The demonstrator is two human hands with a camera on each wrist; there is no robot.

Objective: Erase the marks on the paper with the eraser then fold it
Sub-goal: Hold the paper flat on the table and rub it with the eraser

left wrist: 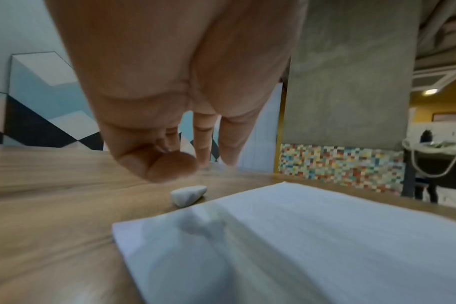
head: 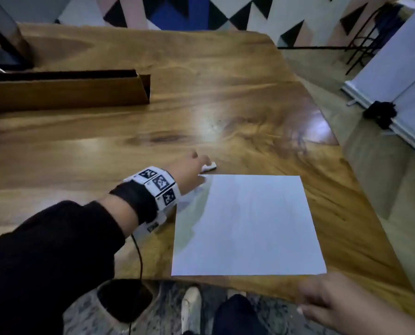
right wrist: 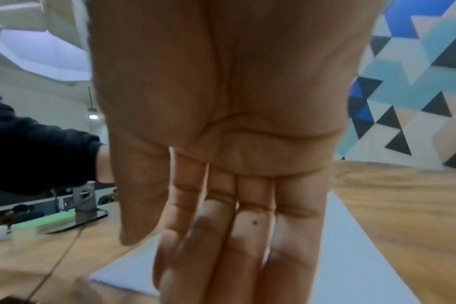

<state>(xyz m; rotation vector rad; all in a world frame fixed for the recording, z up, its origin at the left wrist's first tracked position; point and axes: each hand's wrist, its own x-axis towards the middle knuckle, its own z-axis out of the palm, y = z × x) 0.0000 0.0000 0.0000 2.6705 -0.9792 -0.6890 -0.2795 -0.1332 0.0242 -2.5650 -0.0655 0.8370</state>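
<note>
A white sheet of paper (head: 245,226) (left wrist: 313,236) (right wrist: 351,257) lies flat near the front edge of the wooden table (head: 153,131); I see no marks on it. A small white eraser (head: 209,166) (left wrist: 188,195) lies on the wood just beyond the paper's far left corner. My left hand (head: 189,168) (left wrist: 185,160) hovers right above the eraser with its fingers hanging down, thumb tip near the index finger, holding nothing. My right hand (head: 334,303) (right wrist: 234,246) is at the paper's near right corner, over the table edge, fingers straight and together.
A long open cardboard box (head: 66,93) lies at the back left of the table. The table's right edge runs diagonally; past it stands a white board (head: 400,76) on the floor. A phone on a stand (right wrist: 83,205) sits at the left.
</note>
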